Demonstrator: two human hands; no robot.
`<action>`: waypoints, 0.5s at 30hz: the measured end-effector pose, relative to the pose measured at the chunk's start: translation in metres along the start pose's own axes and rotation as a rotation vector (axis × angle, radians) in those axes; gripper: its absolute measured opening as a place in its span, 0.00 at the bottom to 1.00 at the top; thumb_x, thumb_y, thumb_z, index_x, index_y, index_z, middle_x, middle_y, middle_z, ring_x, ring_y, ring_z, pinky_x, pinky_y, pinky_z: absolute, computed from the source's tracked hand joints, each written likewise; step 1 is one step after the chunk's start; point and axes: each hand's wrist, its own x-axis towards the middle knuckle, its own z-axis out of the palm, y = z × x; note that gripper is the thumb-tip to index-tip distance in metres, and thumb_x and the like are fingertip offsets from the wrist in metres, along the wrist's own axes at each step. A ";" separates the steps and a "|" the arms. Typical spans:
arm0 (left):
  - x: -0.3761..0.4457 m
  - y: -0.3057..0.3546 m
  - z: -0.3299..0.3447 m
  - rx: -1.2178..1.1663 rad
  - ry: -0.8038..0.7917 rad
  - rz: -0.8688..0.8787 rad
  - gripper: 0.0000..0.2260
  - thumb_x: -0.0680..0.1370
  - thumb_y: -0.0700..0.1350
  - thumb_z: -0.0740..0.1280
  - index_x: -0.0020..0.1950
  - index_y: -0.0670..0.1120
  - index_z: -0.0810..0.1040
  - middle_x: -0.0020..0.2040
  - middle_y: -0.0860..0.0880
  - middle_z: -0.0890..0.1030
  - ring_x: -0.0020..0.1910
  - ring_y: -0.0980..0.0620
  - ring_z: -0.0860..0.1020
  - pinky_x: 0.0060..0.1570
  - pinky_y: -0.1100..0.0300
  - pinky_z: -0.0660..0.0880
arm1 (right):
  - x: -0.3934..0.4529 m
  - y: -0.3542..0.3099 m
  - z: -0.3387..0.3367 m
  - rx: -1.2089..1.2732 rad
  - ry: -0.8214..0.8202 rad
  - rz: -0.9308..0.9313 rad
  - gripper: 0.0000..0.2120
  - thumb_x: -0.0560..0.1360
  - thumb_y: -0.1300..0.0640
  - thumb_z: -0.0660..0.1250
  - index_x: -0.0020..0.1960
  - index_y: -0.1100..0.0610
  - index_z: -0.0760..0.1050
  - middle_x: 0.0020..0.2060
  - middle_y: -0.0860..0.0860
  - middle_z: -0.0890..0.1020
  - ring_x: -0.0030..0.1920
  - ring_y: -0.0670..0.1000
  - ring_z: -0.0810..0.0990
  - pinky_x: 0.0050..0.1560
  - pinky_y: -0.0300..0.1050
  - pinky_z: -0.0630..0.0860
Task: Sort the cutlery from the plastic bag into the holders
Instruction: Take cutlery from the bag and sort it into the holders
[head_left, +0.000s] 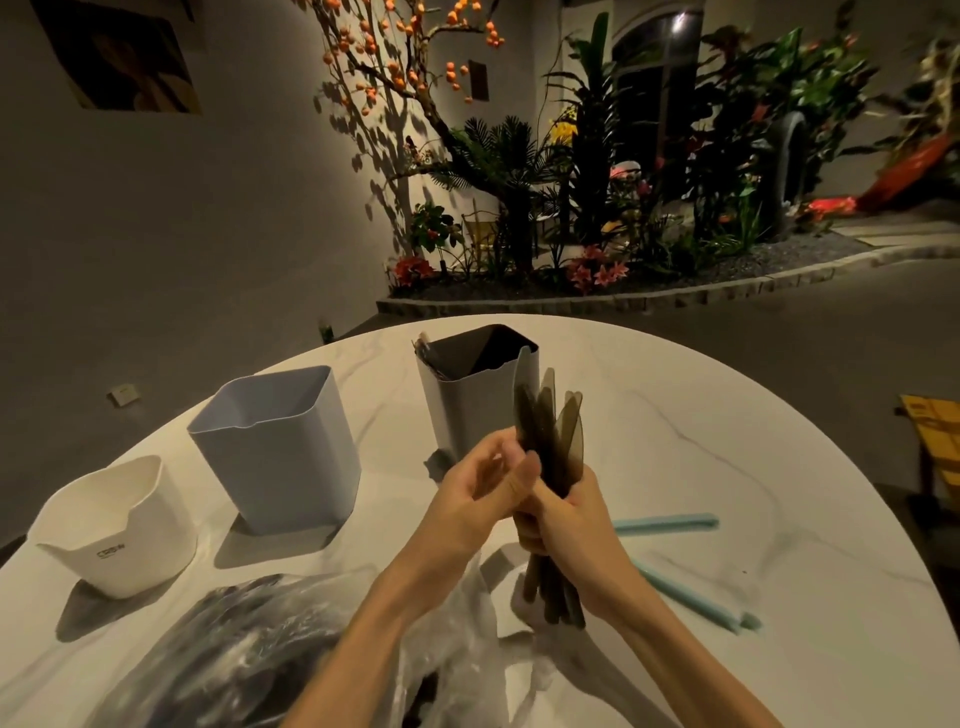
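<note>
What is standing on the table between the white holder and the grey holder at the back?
In the head view, the blue-grey holder stands between the white holder and the grey holder; its inside looks empty.

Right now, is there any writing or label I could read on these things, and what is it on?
Small dark print on the white holder: too blurred to read.
Yellow object at the right edge: faint marks, unreadable.
Grey holders and plastic bag: no writing visible.
</note>
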 end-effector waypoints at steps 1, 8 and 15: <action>0.001 -0.003 0.000 -0.020 -0.017 -0.033 0.32 0.69 0.74 0.66 0.67 0.57 0.74 0.59 0.58 0.83 0.61 0.55 0.81 0.59 0.57 0.79 | 0.001 -0.003 -0.003 0.030 0.024 0.008 0.20 0.72 0.39 0.66 0.41 0.57 0.78 0.25 0.49 0.72 0.26 0.44 0.73 0.29 0.34 0.72; 0.006 -0.006 -0.006 -0.025 0.033 -0.233 0.17 0.84 0.53 0.60 0.62 0.44 0.81 0.52 0.44 0.85 0.51 0.47 0.85 0.54 0.53 0.81 | 0.014 -0.002 -0.021 0.171 0.120 0.061 0.23 0.74 0.37 0.67 0.35 0.57 0.75 0.25 0.50 0.76 0.25 0.46 0.77 0.35 0.39 0.76; -0.005 0.005 -0.013 0.703 -0.259 -0.327 0.14 0.74 0.59 0.74 0.53 0.54 0.81 0.48 0.55 0.84 0.46 0.55 0.83 0.46 0.62 0.81 | 0.012 -0.012 -0.033 0.216 0.085 0.085 0.25 0.66 0.39 0.73 0.25 0.53 0.66 0.24 0.52 0.66 0.23 0.48 0.63 0.27 0.38 0.65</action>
